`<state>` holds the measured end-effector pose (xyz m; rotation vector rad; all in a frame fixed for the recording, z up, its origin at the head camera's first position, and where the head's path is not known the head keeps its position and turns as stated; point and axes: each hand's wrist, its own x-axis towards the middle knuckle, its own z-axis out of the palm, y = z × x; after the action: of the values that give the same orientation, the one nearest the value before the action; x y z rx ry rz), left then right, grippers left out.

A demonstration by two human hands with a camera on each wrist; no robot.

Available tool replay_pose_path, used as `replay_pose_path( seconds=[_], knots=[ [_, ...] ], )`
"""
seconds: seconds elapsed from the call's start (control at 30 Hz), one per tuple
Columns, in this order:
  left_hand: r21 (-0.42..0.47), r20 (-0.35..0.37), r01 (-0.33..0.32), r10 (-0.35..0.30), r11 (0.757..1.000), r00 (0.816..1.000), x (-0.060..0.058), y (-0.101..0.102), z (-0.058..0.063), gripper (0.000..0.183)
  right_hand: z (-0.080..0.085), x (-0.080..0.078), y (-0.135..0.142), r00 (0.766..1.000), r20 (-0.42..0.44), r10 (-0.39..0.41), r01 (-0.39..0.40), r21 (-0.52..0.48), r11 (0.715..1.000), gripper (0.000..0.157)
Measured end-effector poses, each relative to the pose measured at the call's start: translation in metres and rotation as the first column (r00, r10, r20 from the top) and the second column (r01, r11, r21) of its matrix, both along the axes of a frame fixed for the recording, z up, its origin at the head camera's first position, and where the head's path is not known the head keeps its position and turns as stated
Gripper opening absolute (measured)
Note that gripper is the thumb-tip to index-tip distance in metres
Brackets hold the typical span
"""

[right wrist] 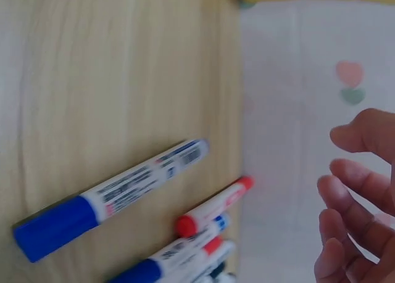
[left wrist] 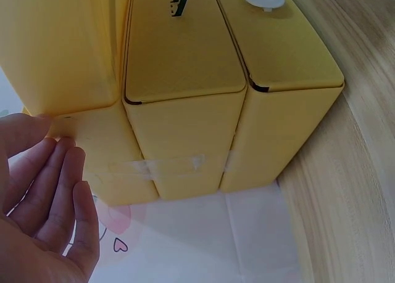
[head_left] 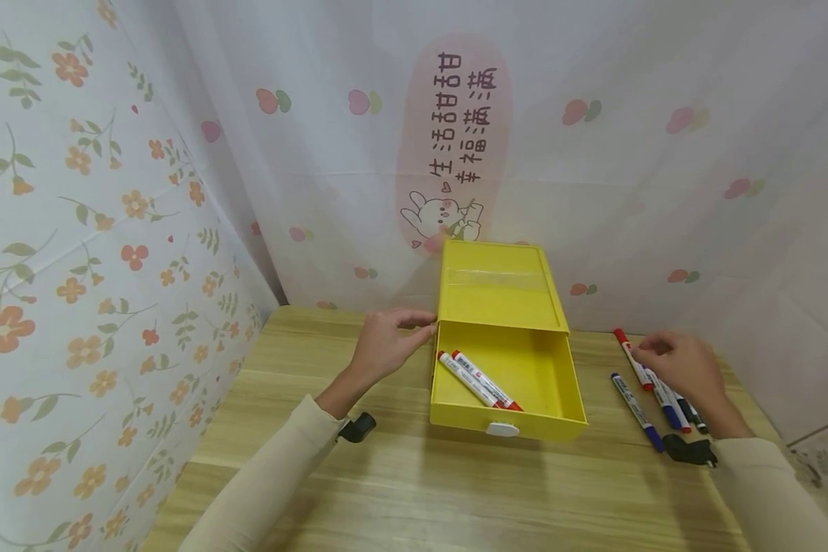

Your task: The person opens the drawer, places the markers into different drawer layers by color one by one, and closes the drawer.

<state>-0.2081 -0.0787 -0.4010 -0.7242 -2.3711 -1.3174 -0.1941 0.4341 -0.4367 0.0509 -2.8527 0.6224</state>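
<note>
In the head view my left hand (head_left: 385, 345) reaches the left side of a yellow drawer box (head_left: 500, 284); the thumb and fingertips touch its front edge, just behind the pulled-out top drawer (head_left: 548, 368). Two white markers with red caps (head_left: 479, 379) lie slantwise in that drawer. My right hand (head_left: 683, 372) hovers over a group of markers on the table, its fingers loosely bent with nothing between them. Beneath it are a red marker (right wrist: 216, 206), a blue marker (right wrist: 111, 200) lying apart, and several more with blue, red and dark caps, partly hidden.
The wooden table (head_left: 359, 491) backs onto a printed white curtain (head_left: 331, 153), with a floral curtain (head_left: 96, 253) at the left. Below the pulled-out drawer are a middle drawer (left wrist: 185, 55) and a bottom drawer (left wrist: 290, 55), both closed. Clear tape (left wrist: 166, 166) crosses the box's side.
</note>
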Motion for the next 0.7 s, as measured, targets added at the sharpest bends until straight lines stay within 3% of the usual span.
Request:
replay_pose_path(
  seconds=[0.2,0.43,0.7],
  knots=[
    [0.005,-0.006,0.001,-0.001,1.0,1.0,0.0,0.0,0.0,0.018,-0.023,-0.002,0.015,0.994,0.055,-0.089,0.088,0.024,0.996,0.044],
    [0.011,-0.012,0.006,-0.006,1.0,1.0,-0.001,0.0,0.0,0.018,-0.041,-0.004,0.021,0.97,0.135,-0.2,0.197,0.033,0.98,0.047],
    [0.019,-0.001,0.005,-0.005,1.0,1.0,0.0,0.0,0.0,0.018,-0.059,-0.004,0.022,0.969,0.12,-0.217,0.218,0.007,0.976,0.041]
  ],
)
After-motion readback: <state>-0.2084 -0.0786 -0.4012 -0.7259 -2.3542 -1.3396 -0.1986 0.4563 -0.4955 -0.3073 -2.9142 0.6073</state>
